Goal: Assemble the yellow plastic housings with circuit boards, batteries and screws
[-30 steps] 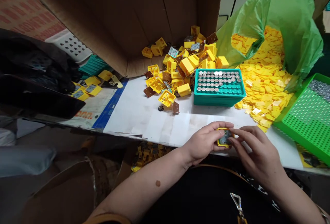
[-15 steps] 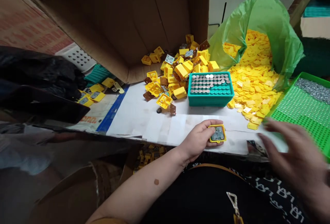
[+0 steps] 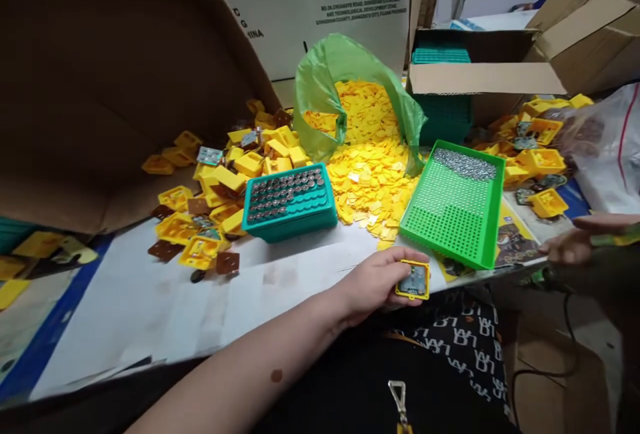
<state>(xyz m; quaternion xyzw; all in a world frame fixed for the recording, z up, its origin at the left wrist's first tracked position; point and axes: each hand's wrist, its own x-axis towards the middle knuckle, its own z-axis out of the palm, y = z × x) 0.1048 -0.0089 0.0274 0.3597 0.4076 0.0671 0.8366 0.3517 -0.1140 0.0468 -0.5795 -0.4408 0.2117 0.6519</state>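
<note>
My left hand [image 3: 375, 281] holds a small open yellow case [image 3: 413, 279] with a grey circuit board inside, low over the table's front edge. My right hand is not visible. Behind the held case is a green perforated tray [image 3: 453, 217] with small metal screws at its far end. A teal box [image 3: 300, 224] with rows of round silver cells in its top tray stands to the left. Loose flat yellow pieces [image 3: 373, 187] spill from a green plastic bag [image 3: 313, 81] between the box and the tray.
Yellow cases with wires and brown plates [image 3: 200, 247] are heaped at left, before a large cardboard box [image 3: 125, 87]. At right are an open carton [image 3: 485, 79], more yellow cases [image 3: 545, 157], a clear bag [image 3: 613, 147] and another person's hand [image 3: 573, 244].
The view has swung to the right, so the tray, carton and another person's hand show more fully. My right hand has left the view. My left hand still holds the yellow case.
</note>
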